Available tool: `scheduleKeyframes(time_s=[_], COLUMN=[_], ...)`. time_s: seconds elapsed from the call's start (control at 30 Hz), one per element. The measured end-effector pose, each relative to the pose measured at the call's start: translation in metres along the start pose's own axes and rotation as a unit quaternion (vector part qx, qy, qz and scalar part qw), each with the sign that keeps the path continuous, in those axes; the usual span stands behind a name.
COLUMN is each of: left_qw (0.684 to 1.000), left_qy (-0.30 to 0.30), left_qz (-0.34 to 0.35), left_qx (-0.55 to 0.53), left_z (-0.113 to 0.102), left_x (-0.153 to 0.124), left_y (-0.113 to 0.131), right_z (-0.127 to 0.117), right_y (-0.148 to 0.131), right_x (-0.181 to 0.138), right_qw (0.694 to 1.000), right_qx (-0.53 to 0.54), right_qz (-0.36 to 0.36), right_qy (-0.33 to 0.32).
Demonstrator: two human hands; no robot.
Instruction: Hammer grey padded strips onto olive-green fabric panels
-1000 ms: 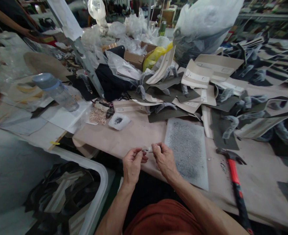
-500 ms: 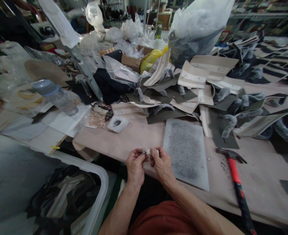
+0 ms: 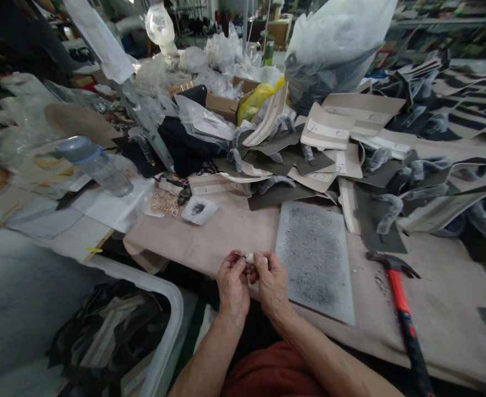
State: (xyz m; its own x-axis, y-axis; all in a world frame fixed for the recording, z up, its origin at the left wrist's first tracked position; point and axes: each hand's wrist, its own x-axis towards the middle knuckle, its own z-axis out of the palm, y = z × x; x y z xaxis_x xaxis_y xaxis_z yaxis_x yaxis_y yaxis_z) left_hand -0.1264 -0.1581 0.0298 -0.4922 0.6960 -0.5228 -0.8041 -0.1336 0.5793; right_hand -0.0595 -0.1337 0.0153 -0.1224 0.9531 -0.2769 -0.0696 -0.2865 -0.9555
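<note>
**Small white cylindrical piece w/ grey metal-looking tip (image 3: 250,257): prob. light & stiff**

The piece is above the near edge of the pinkish-brown flat table (image 3: 176,231), left of the pale, grey-speckled rectangular board (image 3: 315,262). L hand (image 3: 234,285) has its fingertips pressed together on the tip end; R hand (image 3: 272,280) pinches the white body. I judge it hard, maybe slightly slippery; the thin tip may bend, so the body is the best hold. Brands/labels: no writing is legible, incl. on the red-and-black-handled hammer (image 3: 400,298).
</note>
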Motion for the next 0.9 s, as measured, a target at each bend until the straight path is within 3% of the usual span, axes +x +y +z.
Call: scheduleKeyframes(time_s=[0.23, 0.77, 0.9], left_qw=[1.000, 0.996, 0.997], left_qy=[-0.029, 0.015, 0.003], left_qz=[-0.006, 0.048, 0.038], left_qx=[-0.002, 0.069, 0.060], left_z=[0.001, -0.006, -0.007], left_x=[-0.003, 0.004, 0.004], left_y=[0.003, 0.003, 0.002], right_z=[0.004, 0.011, 0.013], right_y=[-0.005, -0.009, -0.007], right_x=[-0.002, -0.002, -0.002], right_qw=[0.998, 0.994, 0.993], right_qx=[0.051, 0.071, 0.082], right_qz=[0.023, 0.080, 0.086], right_qy=[0.004, -0.007, -0.010])
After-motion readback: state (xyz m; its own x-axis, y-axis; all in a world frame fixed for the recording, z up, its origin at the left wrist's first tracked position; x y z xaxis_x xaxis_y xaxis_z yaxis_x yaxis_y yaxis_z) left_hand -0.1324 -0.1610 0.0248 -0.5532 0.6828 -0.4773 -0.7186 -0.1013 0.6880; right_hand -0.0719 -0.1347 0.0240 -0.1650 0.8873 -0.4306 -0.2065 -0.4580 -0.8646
